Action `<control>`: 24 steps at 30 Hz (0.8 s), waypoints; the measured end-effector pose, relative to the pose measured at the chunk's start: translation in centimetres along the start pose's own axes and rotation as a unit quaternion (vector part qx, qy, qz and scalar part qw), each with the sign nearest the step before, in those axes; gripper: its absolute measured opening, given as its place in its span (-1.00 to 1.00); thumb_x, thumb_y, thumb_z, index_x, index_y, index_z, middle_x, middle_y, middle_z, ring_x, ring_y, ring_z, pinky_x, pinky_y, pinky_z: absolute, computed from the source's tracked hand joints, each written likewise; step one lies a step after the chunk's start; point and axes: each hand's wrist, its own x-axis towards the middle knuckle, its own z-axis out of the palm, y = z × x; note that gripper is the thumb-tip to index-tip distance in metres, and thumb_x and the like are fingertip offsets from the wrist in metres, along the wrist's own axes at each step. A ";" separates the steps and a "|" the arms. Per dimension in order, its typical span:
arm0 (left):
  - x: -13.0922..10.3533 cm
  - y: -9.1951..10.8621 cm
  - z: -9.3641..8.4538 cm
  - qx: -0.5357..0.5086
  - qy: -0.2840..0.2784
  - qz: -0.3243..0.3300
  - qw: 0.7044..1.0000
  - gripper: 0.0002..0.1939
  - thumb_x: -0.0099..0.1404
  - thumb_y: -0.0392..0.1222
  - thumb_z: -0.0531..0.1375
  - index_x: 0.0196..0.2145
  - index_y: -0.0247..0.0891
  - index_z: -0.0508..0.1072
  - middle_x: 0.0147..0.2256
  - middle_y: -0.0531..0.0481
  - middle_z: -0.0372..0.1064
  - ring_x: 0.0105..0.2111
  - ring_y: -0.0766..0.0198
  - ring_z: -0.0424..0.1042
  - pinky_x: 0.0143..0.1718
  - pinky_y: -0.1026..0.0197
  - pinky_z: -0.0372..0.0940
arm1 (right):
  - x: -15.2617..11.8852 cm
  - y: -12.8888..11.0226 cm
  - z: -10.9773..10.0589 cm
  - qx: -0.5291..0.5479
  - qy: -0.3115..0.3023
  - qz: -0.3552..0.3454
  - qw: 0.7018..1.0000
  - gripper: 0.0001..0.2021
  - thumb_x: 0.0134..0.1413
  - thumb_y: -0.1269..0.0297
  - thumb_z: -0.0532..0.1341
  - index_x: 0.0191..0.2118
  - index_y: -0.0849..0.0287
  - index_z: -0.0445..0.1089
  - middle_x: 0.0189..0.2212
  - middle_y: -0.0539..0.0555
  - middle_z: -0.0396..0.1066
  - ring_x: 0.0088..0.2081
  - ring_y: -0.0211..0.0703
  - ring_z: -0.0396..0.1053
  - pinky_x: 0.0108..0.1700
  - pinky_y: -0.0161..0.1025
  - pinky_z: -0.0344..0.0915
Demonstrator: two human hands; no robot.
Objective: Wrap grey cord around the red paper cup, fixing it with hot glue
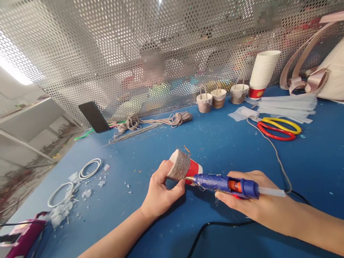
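Observation:
My left hand [161, 191] is closed around a small paper cup [195, 168], tilted on its side. Grey-brown cord [180, 165] wraps the part of the cup near its rim, and the lower part shows red and white. A blue hot glue gun [215, 182] with a clear glue stick [271, 192] in its back end is gripped by my right hand [257, 196]. Its metal nozzle meets the cup at or very near the edge of the cord. A strand of the same cord [274, 151] trails across the table to the right.
On the blue table [152, 247] are scissors [279, 128], glue sticks [287, 106], stacked paper cups [263, 72], small cord-wrapped baskets [219, 98], cord bundles [157, 121], a phone [94, 117] and a magenta power strip [17, 249]. A perforated metal screen [112, 46] stands behind.

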 end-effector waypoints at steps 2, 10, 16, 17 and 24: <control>0.0 0.1 0.0 0.004 0.003 -0.002 1.000 -0.98 0.09 -0.30 0.14 -0.45 -0.28 0.33 -0.46 0.05 0.23 -0.44 0.33 0.24 -0.41 0.29 0.22 | -0.1 0.2 0.2 -0.009 -0.015 -0.010 1.000 -0.76 0.13 0.21 0.11 -0.53 0.12 0.22 -0.62 -0.08 0.26 -0.61 -0.32 0.20 -0.51 -0.33 0.17; -0.1 0.1 0.2 0.010 0.000 -0.013 1.000 -0.98 0.09 -0.32 0.13 -0.45 -0.27 0.31 -0.45 0.05 0.22 -0.41 0.33 0.24 -0.40 0.29 0.21 | -0.2 0.4 0.0 -0.023 0.008 -0.021 0.999 -0.75 0.16 0.20 0.10 -0.51 0.11 0.16 -0.62 -0.10 0.23 -0.62 -0.34 0.14 -0.52 -0.34 0.13; -0.1 0.2 0.2 0.014 0.001 -0.004 1.000 -0.97 0.10 -0.31 0.14 -0.44 -0.27 0.31 -0.45 0.05 0.22 -0.42 0.32 0.25 -0.41 0.30 0.20 | -0.4 0.1 0.3 -0.048 0.024 -0.041 0.998 -0.77 0.12 0.20 0.13 -0.52 0.11 0.16 -0.64 -0.09 0.23 -0.64 -0.32 0.14 -0.53 -0.32 0.10; -0.1 0.2 0.2 0.016 0.003 -0.004 1.000 -0.97 0.10 -0.31 0.14 -0.44 -0.27 0.31 -0.45 0.05 0.22 -0.42 0.32 0.25 -0.41 0.30 0.21 | -0.4 0.2 0.3 -0.056 0.030 -0.044 0.997 -0.77 0.12 0.19 0.13 -0.51 0.11 0.17 -0.64 -0.09 0.23 -0.64 -0.31 0.15 -0.53 -0.32 0.11; -0.1 0.3 0.4 0.038 0.019 0.006 0.999 -0.93 0.09 -0.34 0.14 -0.49 -0.26 0.28 -0.49 0.08 0.21 -0.44 0.34 0.23 -0.42 0.31 0.18 | -0.5 0.4 0.5 -0.088 0.037 -0.096 0.991 -0.82 0.14 0.24 0.10 -0.47 0.13 0.23 -0.62 -0.04 0.31 -0.62 -0.29 0.25 -0.54 -0.33 0.13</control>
